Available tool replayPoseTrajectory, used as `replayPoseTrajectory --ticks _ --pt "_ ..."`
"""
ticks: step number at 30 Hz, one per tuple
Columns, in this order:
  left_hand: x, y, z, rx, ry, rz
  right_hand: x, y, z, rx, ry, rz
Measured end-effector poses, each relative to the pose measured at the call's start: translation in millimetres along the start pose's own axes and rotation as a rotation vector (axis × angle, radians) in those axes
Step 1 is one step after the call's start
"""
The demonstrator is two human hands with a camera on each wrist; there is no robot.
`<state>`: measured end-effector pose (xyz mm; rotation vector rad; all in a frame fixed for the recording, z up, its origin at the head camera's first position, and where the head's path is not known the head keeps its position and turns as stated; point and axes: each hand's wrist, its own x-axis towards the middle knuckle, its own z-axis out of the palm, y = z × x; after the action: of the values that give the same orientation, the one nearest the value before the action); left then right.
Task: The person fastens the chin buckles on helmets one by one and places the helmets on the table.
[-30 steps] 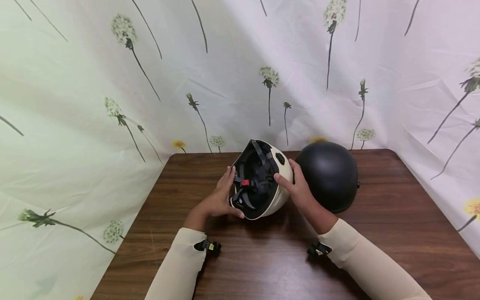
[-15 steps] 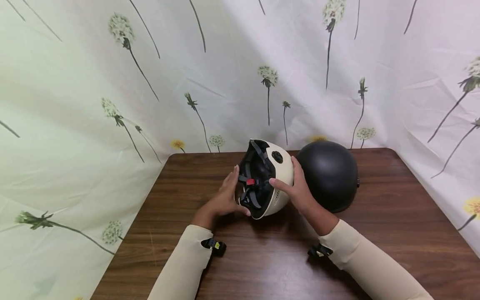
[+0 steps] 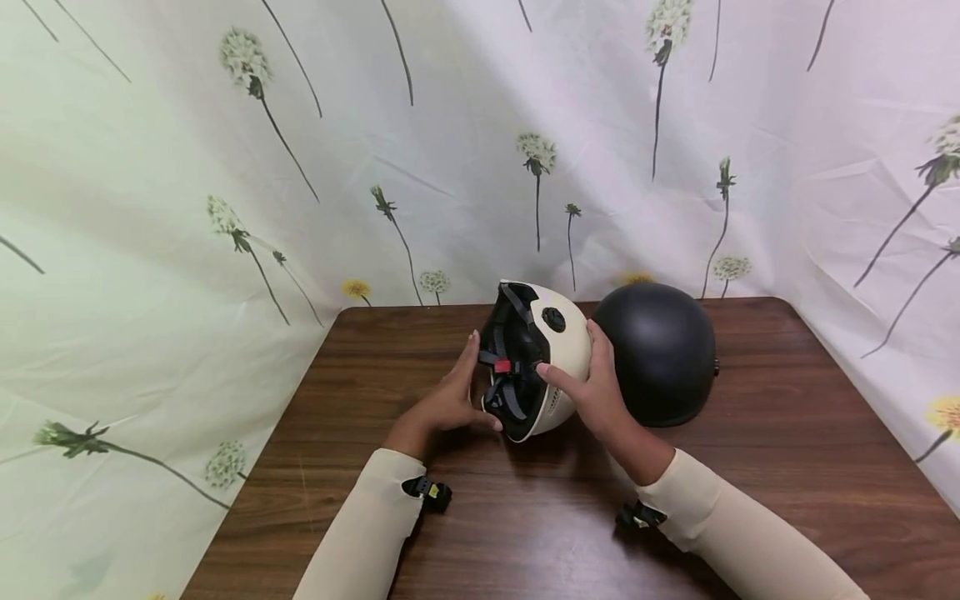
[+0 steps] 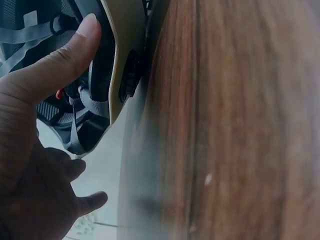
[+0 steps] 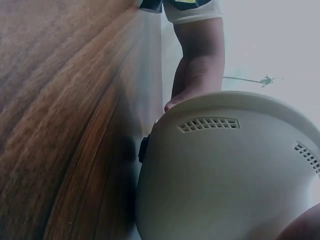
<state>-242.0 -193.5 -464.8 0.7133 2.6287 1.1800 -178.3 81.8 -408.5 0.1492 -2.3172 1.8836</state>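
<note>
A cream helmet (image 3: pixel 564 337) lies tilted on its side on the table, its dark padded opening facing left. Grey straps and a red buckle (image 3: pixel 502 366) show inside that opening. My right hand (image 3: pixel 596 387) grips the helmet's right side, thumb at the rim and fingers over the shell. At the opening my left hand (image 3: pixel 450 400) is spread, its thumb by the lower rim and its fingers near the strap. The left wrist view shows that thumb (image 4: pixel 65 62) in front of the opening. Vent slots (image 5: pixel 210 123) mark the shell in the right wrist view.
A matte black helmet (image 3: pixel 656 354) sits dome up just right of the cream one, close to my right hand. Both stand toward the back of a brown wooden table (image 3: pixel 517 533). A white flower-printed cloth (image 3: pixel 465 150) hangs behind and at the sides.
The cream helmet has turned so its opening points more to the left and more of its shell shows. My left hand has shifted slightly right; my right hand keeps its hold.
</note>
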Motion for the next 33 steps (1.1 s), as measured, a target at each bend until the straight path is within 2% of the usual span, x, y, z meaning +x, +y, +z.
replayPoseTrajectory --ticks 6,11,18,21,24,27,30,33 --pt "5.7 0.1 3.7 -0.052 -0.018 0.053 -3.2 -2 1 -0.090 -0.005 -0.070" --pt "10.9 -0.2 4.4 -0.076 -0.036 0.053 -4.7 -5 0 -0.141 -0.017 -0.065" --pt "7.6 -1.4 -3.2 -0.014 -0.023 0.036 -7.5 -7 0 -0.141 -0.010 -0.068" --pt "3.8 2.5 -11.5 0.006 0.021 0.052 -7.8 -6 1 -0.134 -0.014 -0.071" --pt "3.1 15.5 -23.6 0.035 0.108 0.093 -8.1 -6 1 -0.129 -0.015 -0.073" --pt "6.7 37.6 -36.5 0.062 0.194 0.138 -8.0 -5 1 -0.126 -0.013 -0.076" --pt "12.6 64.2 -45.8 0.068 0.224 0.172 -7.6 -5 0 -0.130 -0.010 -0.080" --pt "19.5 85.2 -50.3 0.071 0.221 0.197 -7.4 -5 -1 -0.137 -0.010 -0.077"
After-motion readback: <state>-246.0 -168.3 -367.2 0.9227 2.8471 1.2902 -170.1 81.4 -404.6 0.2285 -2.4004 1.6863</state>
